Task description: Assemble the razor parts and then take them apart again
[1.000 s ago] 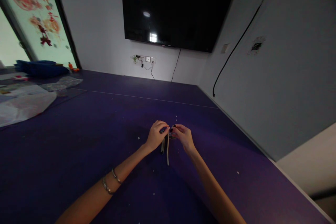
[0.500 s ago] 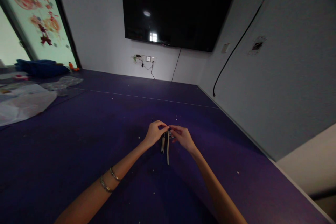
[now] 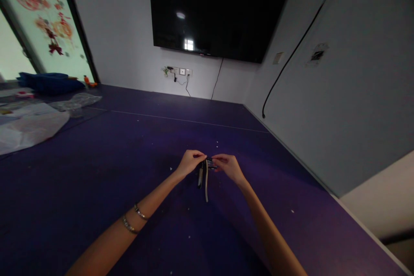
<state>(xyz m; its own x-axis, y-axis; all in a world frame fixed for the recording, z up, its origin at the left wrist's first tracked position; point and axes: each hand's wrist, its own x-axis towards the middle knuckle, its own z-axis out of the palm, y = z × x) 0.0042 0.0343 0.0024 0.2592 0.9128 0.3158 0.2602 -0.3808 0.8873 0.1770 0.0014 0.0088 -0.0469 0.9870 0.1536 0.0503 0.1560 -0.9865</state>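
Low over the purple surface (image 3: 129, 172), my two hands meet at a small dark-and-clear piece (image 3: 210, 164), too small to name. My left hand (image 3: 189, 163) pinches its upper left edge between thumb and fingers. At its right side, my right hand (image 3: 229, 166) has thumb and forefinger closed on it. A thin cream strip (image 3: 206, 189) hangs or lies below the piece, pointing toward me. Beside that strip, to the left, is a shorter black-and-cream strip (image 3: 200, 177). The fingertips partly hide where the strips meet the piece.
Clear plastic bags (image 3: 35, 127) and a blue cloth bundle (image 3: 50, 83) lie at the far left, near a small orange object (image 3: 87, 81). Small white scraps dot the surface. Walls bound it behind and at right, with a black cable (image 3: 287, 60) hanging down.
My right hand's fingers have shifted slightly right, so more of the small dark-and-clear piece shows between my hands. My left hand stays pinched in nearly the same place.
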